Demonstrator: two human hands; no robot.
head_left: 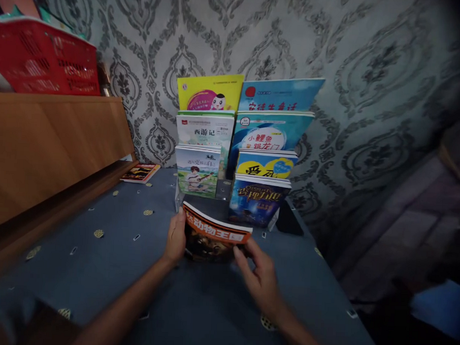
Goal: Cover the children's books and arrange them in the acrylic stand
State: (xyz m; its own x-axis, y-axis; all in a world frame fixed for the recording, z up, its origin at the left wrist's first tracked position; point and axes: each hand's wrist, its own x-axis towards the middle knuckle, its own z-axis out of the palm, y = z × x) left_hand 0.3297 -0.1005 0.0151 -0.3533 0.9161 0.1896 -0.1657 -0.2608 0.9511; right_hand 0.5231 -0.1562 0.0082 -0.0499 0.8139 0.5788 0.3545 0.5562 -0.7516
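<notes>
I hold an orange-and-brown book (212, 237) with both hands just above the blue-grey tablecloth (134, 270). My left hand (175, 241) grips its left edge, thumb on the cover. My right hand (259, 278) pinches its lower right corner with curled fingers. Right behind the book stands a clear tiered display rack (223, 190) with two columns of children's books. A green-cover book (197, 171) fills the left front slot and a dark blue starry book (257, 200) the right front slot. Higher tiers hold a yellow book (209, 92) and a light blue book (281, 93).
A thin book (140, 172) lies flat at the table's far left. A wooden cabinet (44, 149) runs along the left, with a red plastic basket (44, 57) on top. Patterned wallpaper (370, 97) backs the rack. The table's right edge drops to a dark floor.
</notes>
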